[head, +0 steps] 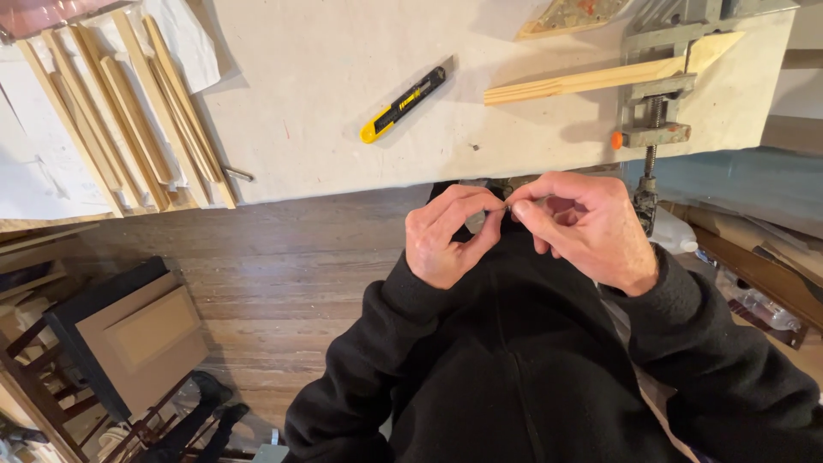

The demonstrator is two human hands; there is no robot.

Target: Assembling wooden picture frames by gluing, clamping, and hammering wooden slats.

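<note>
Pinched between both hands' fingers (490,204), something tiny sits hidden.

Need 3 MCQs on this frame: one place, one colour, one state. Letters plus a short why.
1. Where does the utility knife lie?
A. on the workbench
B. on the floor
C. in the left hand

2. What colour is the knife's body?
A. red and white
B. yellow and black
C. all green

3. How is the angled wood strip kept in place?
A. loose on the floor
B. held in the right hand
C. pinned under a metal clamp

Answers:
1 A, it rests on the pale bench top, apart from both hands.
2 B, yellow tip and edge with black panels.
3 C, the clamp's jaw sits on the strip at the bench edge, while the left hand and right hand pinch something small together below.
</note>
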